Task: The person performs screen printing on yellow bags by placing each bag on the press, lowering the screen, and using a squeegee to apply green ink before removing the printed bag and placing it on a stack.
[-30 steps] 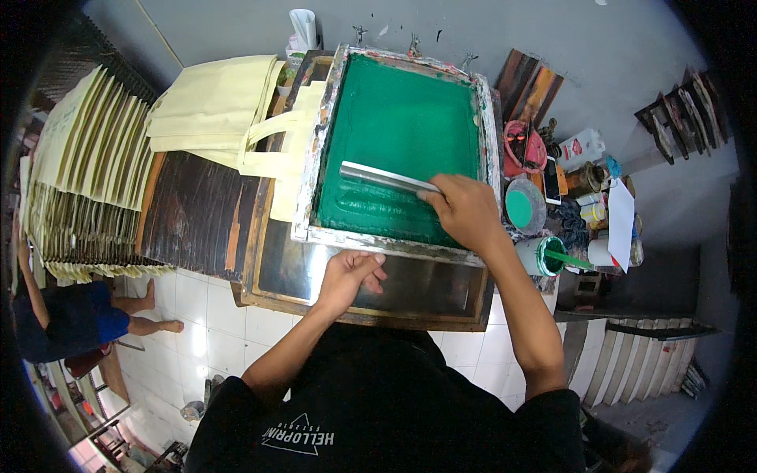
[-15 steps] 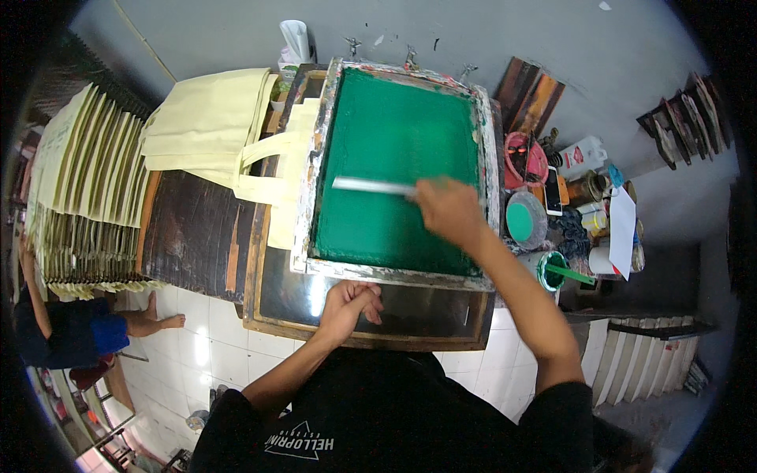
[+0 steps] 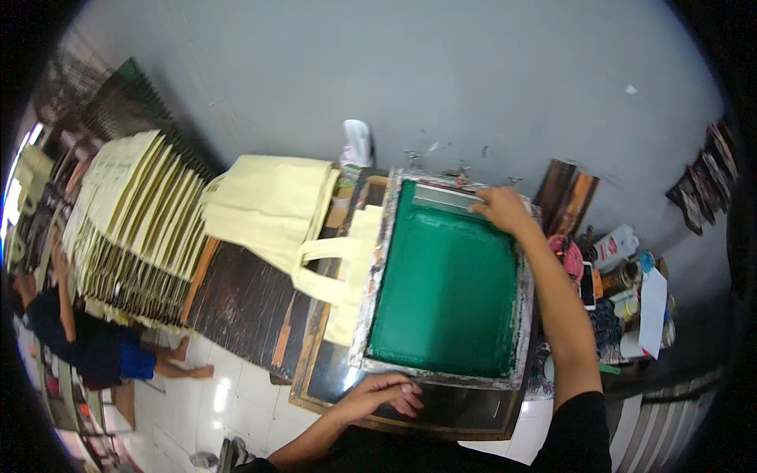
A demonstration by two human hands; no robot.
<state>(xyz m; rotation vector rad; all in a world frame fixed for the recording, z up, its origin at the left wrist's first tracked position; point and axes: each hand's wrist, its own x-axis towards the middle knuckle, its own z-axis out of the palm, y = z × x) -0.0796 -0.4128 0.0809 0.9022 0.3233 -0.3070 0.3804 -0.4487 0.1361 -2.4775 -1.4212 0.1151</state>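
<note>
At the far end of a screen-printing frame [image 3: 371,311], my right hand [image 3: 502,211] is closed around the right end of a squeegee [image 3: 443,199] with a pale metal holder. Green ink [image 3: 449,299] covers the mesh inside the frame's paint-stained border. By the frame's near edge hovers my left hand [image 3: 386,396], its fingers loosely bent and apart, with nothing seen in them. Beneath the frame lies a pale yellow cloth bag [image 3: 343,322]; its handle sticks out to the left, and the rest is hidden.
A stack of yellow bags [image 3: 272,193] lies left of the frame, beside a rack of hanging bags [image 3: 146,229]. Cans, a pink bowl [image 3: 574,256] and a white jug [image 3: 615,246] crowd the right side. Another person [image 3: 87,335] is at far left.
My right hand has pushed the squeegee from the middle of the screen to its far end. My left hand stays by the near edge. The view has shifted, showing more wall.
</note>
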